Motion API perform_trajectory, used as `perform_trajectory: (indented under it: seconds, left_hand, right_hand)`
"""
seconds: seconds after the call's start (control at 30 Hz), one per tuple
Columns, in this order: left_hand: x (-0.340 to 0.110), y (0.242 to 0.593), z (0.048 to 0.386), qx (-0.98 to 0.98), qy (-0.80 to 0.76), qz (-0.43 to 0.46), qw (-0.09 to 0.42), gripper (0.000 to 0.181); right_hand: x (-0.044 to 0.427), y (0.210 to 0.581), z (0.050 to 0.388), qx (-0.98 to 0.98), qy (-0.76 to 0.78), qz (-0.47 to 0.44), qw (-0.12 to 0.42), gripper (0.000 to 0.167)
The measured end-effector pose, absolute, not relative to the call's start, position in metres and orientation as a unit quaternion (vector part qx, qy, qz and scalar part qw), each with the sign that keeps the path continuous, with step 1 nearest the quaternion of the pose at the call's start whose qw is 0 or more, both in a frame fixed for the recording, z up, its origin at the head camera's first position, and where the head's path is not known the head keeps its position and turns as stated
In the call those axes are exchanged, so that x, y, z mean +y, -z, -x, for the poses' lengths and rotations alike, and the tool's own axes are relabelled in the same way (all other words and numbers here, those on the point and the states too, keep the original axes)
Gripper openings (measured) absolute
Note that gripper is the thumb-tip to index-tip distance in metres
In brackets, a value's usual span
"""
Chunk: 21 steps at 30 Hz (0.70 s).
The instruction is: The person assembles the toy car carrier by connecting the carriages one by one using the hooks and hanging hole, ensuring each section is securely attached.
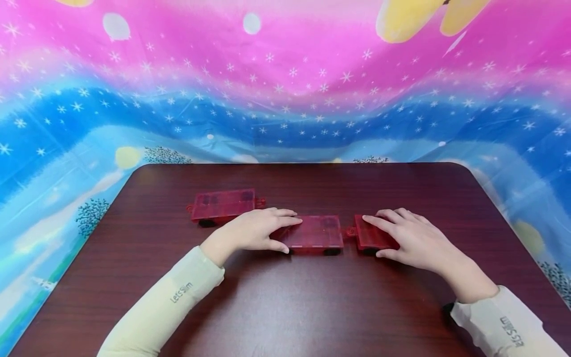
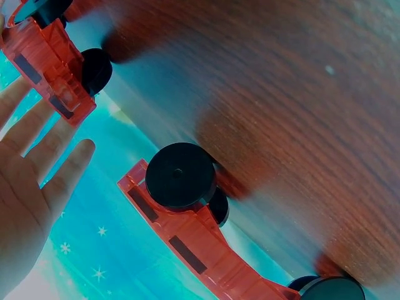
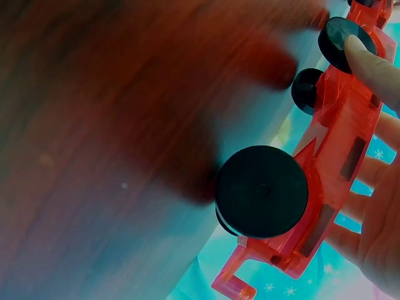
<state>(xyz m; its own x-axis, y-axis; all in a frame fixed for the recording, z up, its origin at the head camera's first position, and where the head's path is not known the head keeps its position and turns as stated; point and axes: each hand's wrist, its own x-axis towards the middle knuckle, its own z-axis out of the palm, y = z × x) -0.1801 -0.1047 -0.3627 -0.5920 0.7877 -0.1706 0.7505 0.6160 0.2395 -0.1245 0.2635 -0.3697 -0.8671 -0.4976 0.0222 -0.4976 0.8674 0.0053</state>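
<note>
Three translucent red toy cars with black wheels stand on the table. My left hand (image 1: 256,229) holds the middle toy car (image 1: 316,233) by its left end, thumb at the near side and fingers over the top and far edge. My right hand (image 1: 419,243) grips the right toy car (image 1: 370,233); in the right wrist view its thumb touches a black wheel (image 3: 344,53) while the fingers lie along the opposite side. A small ring coupling (image 1: 351,231) sits between these two cars; whether it is hooked cannot be told. Behind the left wrist is the third toy car (image 1: 223,204), untouched.
The dark brown wooden table (image 1: 285,307) has rounded far corners. A pink and blue cloth (image 1: 285,89) with snowflake prints hangs around its back and sides. The third car has ring couplings at both ends.
</note>
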Motion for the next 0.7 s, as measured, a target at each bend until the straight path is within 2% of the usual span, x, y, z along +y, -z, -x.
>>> perform_trajectory:
  seconds: [0.7]
  left_hand:
    - [-0.1080, 0.3637, 0.1788, 0.891, -0.075, -0.432, 0.119, 0.073]
  right_hand:
    - [0.2612, 0.3716, 0.1251, -0.967, 0.001, -0.255, 0.007, 0.086]
